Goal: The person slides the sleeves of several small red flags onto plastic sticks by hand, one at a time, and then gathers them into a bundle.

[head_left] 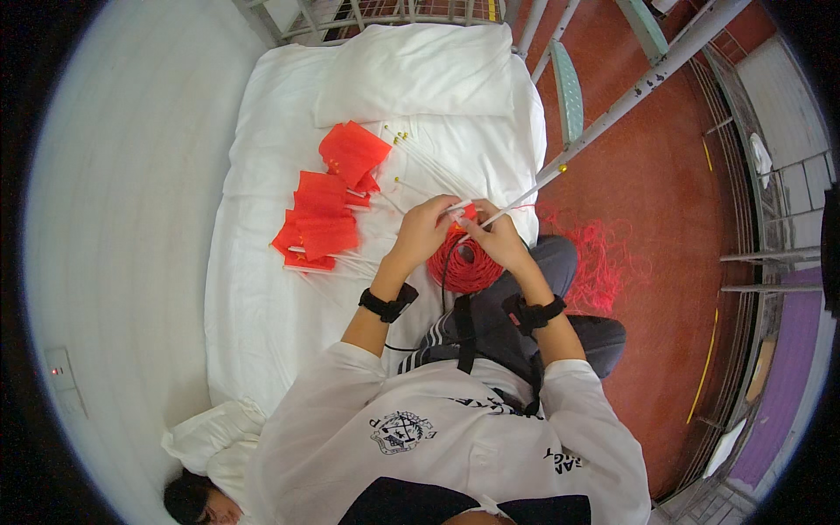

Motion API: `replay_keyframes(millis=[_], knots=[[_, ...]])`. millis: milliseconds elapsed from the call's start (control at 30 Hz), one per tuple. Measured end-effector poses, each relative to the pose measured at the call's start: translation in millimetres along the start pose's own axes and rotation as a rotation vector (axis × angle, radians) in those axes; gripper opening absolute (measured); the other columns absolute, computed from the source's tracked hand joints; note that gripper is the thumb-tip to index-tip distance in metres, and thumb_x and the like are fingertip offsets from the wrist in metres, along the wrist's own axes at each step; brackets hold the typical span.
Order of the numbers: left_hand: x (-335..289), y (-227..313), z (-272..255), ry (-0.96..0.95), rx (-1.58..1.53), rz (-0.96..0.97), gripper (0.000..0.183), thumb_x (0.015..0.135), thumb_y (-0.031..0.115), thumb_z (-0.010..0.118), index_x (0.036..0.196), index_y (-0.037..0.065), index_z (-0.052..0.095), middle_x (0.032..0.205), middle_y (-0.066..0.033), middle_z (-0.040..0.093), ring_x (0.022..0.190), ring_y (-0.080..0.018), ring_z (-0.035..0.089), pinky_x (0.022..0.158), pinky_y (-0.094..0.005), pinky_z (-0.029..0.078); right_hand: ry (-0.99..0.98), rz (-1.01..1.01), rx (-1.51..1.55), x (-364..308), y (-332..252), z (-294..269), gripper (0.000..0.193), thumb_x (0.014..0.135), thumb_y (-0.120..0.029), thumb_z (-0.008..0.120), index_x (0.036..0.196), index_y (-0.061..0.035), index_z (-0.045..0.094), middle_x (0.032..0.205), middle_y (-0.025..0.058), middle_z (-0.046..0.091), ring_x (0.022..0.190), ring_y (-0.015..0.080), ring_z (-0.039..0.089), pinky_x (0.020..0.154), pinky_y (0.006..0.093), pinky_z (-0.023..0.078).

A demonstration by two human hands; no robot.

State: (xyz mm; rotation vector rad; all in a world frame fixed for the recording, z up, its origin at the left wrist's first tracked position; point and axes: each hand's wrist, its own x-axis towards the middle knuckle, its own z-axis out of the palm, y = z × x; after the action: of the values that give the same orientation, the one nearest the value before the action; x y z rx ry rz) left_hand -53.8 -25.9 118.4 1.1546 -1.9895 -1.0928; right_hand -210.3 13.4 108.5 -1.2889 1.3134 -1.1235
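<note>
Over the bed, my left hand and my right hand meet with their fingers closed around a small red flag. Its white stick slants up to the right and ends in a gold knob. Most of the cloth is hidden by my fingers. Just below my hands sits a coil of red cord, near my lap. To the left lie several red flags on white sticks, one bunch lower and another flag above it. Loose white sticks with gold tips reach toward my hands.
A white pillow rests at the bed's far end. Tangled red thread covers part of the reddish floor at right. A metal bed ladder rises at upper right. A person is at the lower left.
</note>
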Motion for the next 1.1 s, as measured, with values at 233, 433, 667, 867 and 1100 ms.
replay_keyframes(millis=[233, 433, 667, 867, 1100], knots=[[-5, -9, -5, 0.073, -0.087, 0.026, 0.030, 0.078, 0.001, 0.050, 0.108, -0.002, 0.051, 0.097, -0.0156, 0.059, 0.087, -0.0201, 0.058, 0.076, -0.0279, 0.044, 0.181, -0.058, 0.324, -2, -26, -20, 0.032, 0.094, -0.028, 0.036, 0.099, 0.0005, 0.051, 0.073, 0.0023, 0.051, 0.056, 0.0068, 0.042, 0.049, 0.0198, 0.038], [-6, -10, -13, 0.031, -0.072, 0.056, 0.024, 0.081, 0.003, 0.049, 0.104, -0.003, 0.053, 0.097, -0.0144, 0.058, 0.082, -0.0191, 0.057, 0.073, -0.0266, 0.044, 0.296, -0.034, 0.450, 0, -26, -32, 0.039, 0.094, -0.030, 0.035, 0.088, 0.0017, 0.056, 0.061, 0.0015, 0.048, 0.052, 0.0088, 0.043, 0.046, 0.0204, 0.038], [-6, -15, -13, 0.031, -0.077, 0.089, 0.020, 0.084, 0.007, 0.048, 0.100, -0.004, 0.054, 0.091, -0.0121, 0.059, 0.080, -0.0167, 0.055, 0.072, -0.0259, 0.043, 0.326, -0.061, 0.434, -1, -18, -32, 0.037, 0.092, -0.028, 0.041, 0.081, 0.0036, 0.057, 0.063, 0.0057, 0.053, 0.051, 0.0111, 0.048, 0.049, 0.0230, 0.040], [-7, -20, -10, 0.028, -0.161, 0.042, 0.022, 0.085, 0.008, 0.047, 0.102, -0.004, 0.054, 0.093, -0.0095, 0.060, 0.082, -0.0131, 0.054, 0.073, -0.0244, 0.043, 0.311, -0.063, 0.471, -1, -18, -33, 0.037, 0.092, -0.028, 0.043, 0.082, 0.0039, 0.056, 0.062, 0.0066, 0.054, 0.052, 0.0121, 0.049, 0.050, 0.0234, 0.041], [-8, -12, -12, -0.007, -0.225, -0.007, 0.023, 0.085, 0.009, 0.049, 0.103, -0.004, 0.054, 0.092, -0.0086, 0.060, 0.081, -0.0123, 0.054, 0.073, -0.0242, 0.043, 0.296, -0.069, 0.474, -1, -18, -33, 0.037, 0.092, -0.028, 0.042, 0.082, 0.0041, 0.056, 0.062, 0.0060, 0.053, 0.051, 0.0118, 0.049, 0.050, 0.0229, 0.041]])
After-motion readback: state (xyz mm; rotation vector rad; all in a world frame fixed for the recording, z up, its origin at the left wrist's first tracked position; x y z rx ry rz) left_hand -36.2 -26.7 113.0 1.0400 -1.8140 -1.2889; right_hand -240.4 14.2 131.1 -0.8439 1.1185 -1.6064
